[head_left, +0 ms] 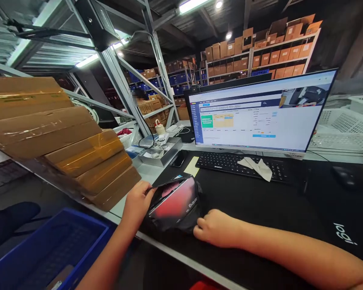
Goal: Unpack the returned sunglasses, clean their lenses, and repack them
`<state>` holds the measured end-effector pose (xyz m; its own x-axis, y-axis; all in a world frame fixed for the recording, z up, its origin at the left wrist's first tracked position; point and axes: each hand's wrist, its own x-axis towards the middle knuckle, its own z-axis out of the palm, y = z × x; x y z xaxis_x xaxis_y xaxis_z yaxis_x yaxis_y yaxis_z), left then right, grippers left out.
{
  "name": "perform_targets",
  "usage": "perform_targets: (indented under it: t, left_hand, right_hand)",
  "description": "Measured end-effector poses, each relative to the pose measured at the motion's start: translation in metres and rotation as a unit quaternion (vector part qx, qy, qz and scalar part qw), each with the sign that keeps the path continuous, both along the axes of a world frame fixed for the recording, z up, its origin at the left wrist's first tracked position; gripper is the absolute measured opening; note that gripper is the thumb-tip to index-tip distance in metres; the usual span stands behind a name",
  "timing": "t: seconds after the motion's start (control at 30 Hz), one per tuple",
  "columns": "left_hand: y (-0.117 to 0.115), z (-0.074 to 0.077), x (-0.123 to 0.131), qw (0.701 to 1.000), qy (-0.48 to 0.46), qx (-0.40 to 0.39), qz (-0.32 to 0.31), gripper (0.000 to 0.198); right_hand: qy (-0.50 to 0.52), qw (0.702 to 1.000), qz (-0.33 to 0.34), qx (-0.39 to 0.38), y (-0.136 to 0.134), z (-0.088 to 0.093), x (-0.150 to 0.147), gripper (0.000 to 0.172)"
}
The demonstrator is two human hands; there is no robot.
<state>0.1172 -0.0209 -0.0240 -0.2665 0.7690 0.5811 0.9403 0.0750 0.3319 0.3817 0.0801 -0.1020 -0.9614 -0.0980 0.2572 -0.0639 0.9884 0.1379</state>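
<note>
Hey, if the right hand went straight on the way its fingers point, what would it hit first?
The right hand would most likely meet the black package first, though depth is unclear here.

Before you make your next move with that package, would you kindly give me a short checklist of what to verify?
Grip: the left hand holds the edge of the black and pink package: ok.
Contact: the right hand touching the package: cannot tell.
Package closed: cannot tell.
Monitor on: ok; its small text is unreadable.
Keyboard free: not ok; a cloth lies across it.
Blue crate nearby: ok.
</note>
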Motion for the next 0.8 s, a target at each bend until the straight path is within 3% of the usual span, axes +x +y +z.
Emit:
perform_targets:
  t: [0.1, 0.2, 0.3, 0.43, 0.5, 0.63, 0.73, 0.8]
  left_hand:
    - [0.002, -0.002, 0.003, 1.000, -0.021, -0.017, -0.011, 0.024]
    - [0.002, -0.007, 0.010, 0.998, -0.052, -0.022, -0.009, 0.026]
    - [-0.005, -0.012, 0.015, 0.995, -0.098, -0.029, -0.002, 0.027]
    - [-0.027, -0.024, 0.010, 0.986, -0.164, -0.034, -0.024, 0.037]
    - [-0.038, -0.036, 0.004, 0.979, -0.200, -0.022, -0.018, 0.050]
    - [-0.055, -0.072, 0.001, 0.955, -0.294, -0.016, 0.014, 0.066]
    - [-0.058, -0.094, 0.010, 0.937, -0.348, 0.001, 0.028, 0.069]
    - [-0.056, -0.100, 0.018, 0.929, -0.363, 0.035, 0.053, 0.064]
  right_hand:
    - [0.002, 0.998, 0.047, 0.042, -0.012, -0.011, 0.012, 0.010]
    - [-0.022, 0.998, 0.047, 0.041, -0.013, -0.010, 0.016, 0.009]
    - [-0.027, 0.999, 0.029, -0.006, -0.013, 0.007, 0.007, 0.012]
    - [0.107, 0.993, 0.049, 0.012, -0.021, 0.028, -0.014, 0.018]
    - [0.156, 0.984, 0.076, 0.051, -0.026, 0.026, -0.023, 0.027]
    - [0.179, 0.975, 0.094, 0.092, -0.029, 0.005, -0.035, 0.038]
    - [0.159, 0.978, 0.090, 0.103, -0.030, -0.006, -0.042, 0.045]
    - [0.145, 0.982, 0.071, 0.100, -0.032, -0.008, -0.046, 0.051]
